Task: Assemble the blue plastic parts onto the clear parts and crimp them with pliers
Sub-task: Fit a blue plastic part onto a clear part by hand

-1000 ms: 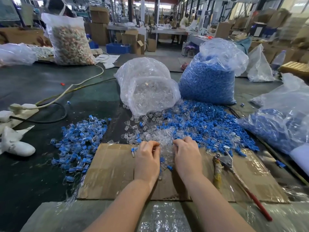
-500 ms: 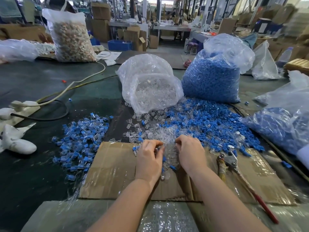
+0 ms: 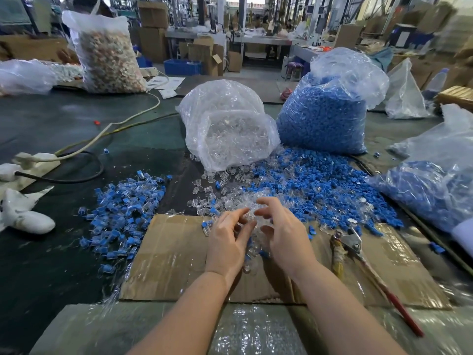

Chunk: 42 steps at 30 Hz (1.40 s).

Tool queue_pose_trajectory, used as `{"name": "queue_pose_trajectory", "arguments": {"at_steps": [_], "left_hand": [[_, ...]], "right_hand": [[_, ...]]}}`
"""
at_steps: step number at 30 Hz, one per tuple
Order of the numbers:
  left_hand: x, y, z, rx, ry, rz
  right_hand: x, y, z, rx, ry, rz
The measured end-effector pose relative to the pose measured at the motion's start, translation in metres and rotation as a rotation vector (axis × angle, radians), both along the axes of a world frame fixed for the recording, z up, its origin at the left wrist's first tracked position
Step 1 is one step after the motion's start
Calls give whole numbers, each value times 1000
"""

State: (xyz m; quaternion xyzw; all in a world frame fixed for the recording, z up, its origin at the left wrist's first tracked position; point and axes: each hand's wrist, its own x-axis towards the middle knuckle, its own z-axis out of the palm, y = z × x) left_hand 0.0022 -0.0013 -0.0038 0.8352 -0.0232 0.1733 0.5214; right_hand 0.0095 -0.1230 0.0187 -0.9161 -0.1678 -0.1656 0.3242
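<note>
at the near edge of the cardboard sheet [image 3: 166, 254], your left hand [image 3: 226, 245] and right hand [image 3: 284, 237] sit close together, palms facing in, w/ clear parts [image 3: 252, 263] bunched between them. fingers on both are loosely curled; can't tell if either one really pinches a piece or just cups the bunch, too blurred in there. a bit of blue shows low between the palms, prob a blue part going onto a clear one, so you look to be at the fitting step, not crimping.

the pliers [image 3: 355, 254] lie untouched on the cardboard just right of your right hand, red handle toward you, easy to grab once a piece is seated. loose blue parts [image 3: 320, 185] spill from the blue bag [image 3: 322, 116] right behind your right hand; the clear ones pour from the tipped clear bag [image 3: 230, 131] straight ahead, so both feeds sit w/in reach. the pile of blue-and-clear pieces [image 3: 120, 211] off to the left, apart from the raw stock, is likely the done heap, kept separate to avoid mixing.
</note>
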Motion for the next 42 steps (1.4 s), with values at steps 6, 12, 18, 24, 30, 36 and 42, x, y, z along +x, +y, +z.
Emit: {"name": "queue_pose_trajectory", "arguments": {"at_steps": [6,12,18,24,30,36,42], "left_hand": [[-1,3,-2,-259,79,-35],[0,2,-1,-246,51,-45],[-4,3,1,-55,24,-17],[-4,2,1,-110,53,-4],[-4,2,0,-134,86,7],[-4,2,-1,-130,99,6],[-6,1,-1,-142,106,-7]], "right_hand": [[-5,7,3,22,-26,89],[-6,5,5,-10,16,147],[3,-17,10,-160,-5,-267],[8,-42,17,-539,298,-695],[14,-47,13,-553,356,-694],[13,-48,7,-527,293,-682],[15,-46,6,-467,334,-654]]}}
